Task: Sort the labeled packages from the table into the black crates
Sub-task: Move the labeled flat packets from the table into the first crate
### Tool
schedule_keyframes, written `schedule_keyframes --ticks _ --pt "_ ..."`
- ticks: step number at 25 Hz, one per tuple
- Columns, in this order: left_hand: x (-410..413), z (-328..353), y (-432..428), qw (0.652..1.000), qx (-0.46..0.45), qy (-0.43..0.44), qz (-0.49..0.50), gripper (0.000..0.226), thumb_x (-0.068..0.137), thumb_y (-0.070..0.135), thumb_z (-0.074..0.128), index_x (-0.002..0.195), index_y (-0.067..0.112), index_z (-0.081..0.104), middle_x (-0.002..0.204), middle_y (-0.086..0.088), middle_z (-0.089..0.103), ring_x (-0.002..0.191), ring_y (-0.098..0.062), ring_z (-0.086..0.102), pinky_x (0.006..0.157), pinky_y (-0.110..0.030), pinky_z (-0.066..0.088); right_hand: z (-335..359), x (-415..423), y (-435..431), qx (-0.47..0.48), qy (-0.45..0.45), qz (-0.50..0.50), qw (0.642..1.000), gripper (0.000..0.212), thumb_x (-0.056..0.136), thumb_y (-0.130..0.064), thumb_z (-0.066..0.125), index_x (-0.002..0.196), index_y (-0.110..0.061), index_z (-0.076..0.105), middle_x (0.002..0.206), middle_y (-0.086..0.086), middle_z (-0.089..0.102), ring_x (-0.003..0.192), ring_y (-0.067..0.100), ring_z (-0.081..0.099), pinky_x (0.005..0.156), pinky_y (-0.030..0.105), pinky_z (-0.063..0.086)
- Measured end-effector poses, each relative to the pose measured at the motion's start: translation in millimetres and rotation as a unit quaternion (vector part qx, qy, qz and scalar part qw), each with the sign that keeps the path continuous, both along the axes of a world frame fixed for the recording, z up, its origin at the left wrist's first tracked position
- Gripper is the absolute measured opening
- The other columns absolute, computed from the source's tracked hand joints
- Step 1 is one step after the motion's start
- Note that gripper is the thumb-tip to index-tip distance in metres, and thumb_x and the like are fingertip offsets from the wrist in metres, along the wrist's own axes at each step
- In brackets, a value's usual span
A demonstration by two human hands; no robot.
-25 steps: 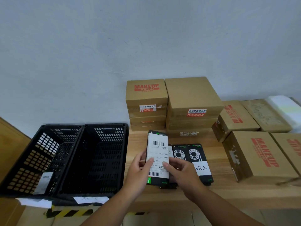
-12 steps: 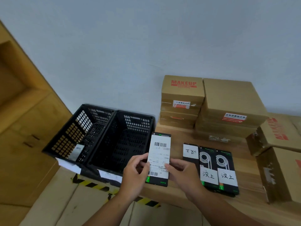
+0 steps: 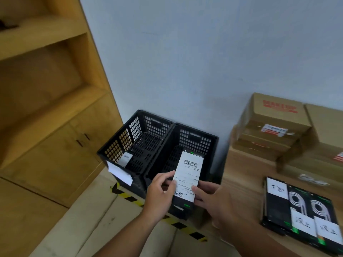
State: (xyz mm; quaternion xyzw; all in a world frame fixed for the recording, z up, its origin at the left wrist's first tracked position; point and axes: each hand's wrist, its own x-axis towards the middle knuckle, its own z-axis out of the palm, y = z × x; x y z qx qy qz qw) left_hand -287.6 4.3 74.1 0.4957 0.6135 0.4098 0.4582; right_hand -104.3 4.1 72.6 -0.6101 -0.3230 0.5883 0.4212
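Note:
A slim black package with a white barcode label [image 3: 188, 175] is held over the near edge of the right black crate [image 3: 207, 143]. My left hand [image 3: 159, 193] pinches its left edge and my right hand [image 3: 213, 199] grips its right edge. The left black crate [image 3: 118, 145] stands beside the right one and carries a small white tag on its inner wall. Three more black labeled packages [image 3: 300, 214] lie side by side on the wooden table [image 3: 245, 169] at the right.
Stacked brown cardboard boxes [image 3: 269, 127] marked MAKEUP sit at the back of the table. A wooden shelf cabinet [image 3: 46, 112] stands at the left. Yellow-black hazard tape [image 3: 133, 197] runs along the floor under the crates. White paper slips hang on the crates' fronts.
Both hands have carried the barcode package leftward off the table to above the right crate. The view has swung left, showing the cabinet.

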Motion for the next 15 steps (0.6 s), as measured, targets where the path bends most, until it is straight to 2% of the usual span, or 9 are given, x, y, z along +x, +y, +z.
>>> schedule_keyframes --ticks 5,9,13,15 --pt "-86 -7 19 1.000 -0.002 -0.008 0.013 0.027 0.101 0.021 0.061 0.126 0.028 0.069 0.117 0.009 0.062 0.102 0.003 0.064 0.081 -0.021 0.060 3 -86 22 0.002 -0.012 0.024 1.000 0.017 0.090 -0.005 0.073 0.094 -0.022 0.074 0.091 -0.003 0.081 0.084 0.017 0.079 0.071 0.035 0.065" --pt "-136 -10 40 0.999 -0.010 -0.012 0.030 0.027 0.101 0.022 0.061 0.126 0.028 0.068 0.118 0.010 0.062 0.102 0.007 0.062 0.082 -0.021 0.060 4 -139 45 0.001 -0.016 0.035 0.999 0.014 0.092 -0.004 0.071 0.100 -0.016 0.075 0.092 -0.001 0.081 0.085 0.019 0.079 0.070 0.032 0.064" --pt "-176 -18 71 0.999 -0.021 -0.008 0.042 0.027 0.102 0.020 0.060 0.126 0.027 0.068 0.117 0.009 0.064 0.102 0.007 0.063 0.078 -0.019 0.059 -4 -180 85 -0.012 -0.024 0.045 0.999 0.014 0.092 -0.003 0.071 0.104 -0.009 0.075 0.095 0.004 0.081 0.087 0.022 0.079 0.080 0.042 0.065" --pt "-196 -23 92 0.999 -0.021 0.000 0.041 0.028 0.102 0.020 0.059 0.127 0.027 0.068 0.118 0.010 0.064 0.103 0.006 0.063 0.081 -0.024 0.061 -11 -199 110 -0.021 -0.019 0.052 0.998 0.014 0.092 -0.002 0.071 0.105 -0.007 0.074 0.096 0.006 0.081 0.087 0.023 0.079 0.080 0.043 0.065"
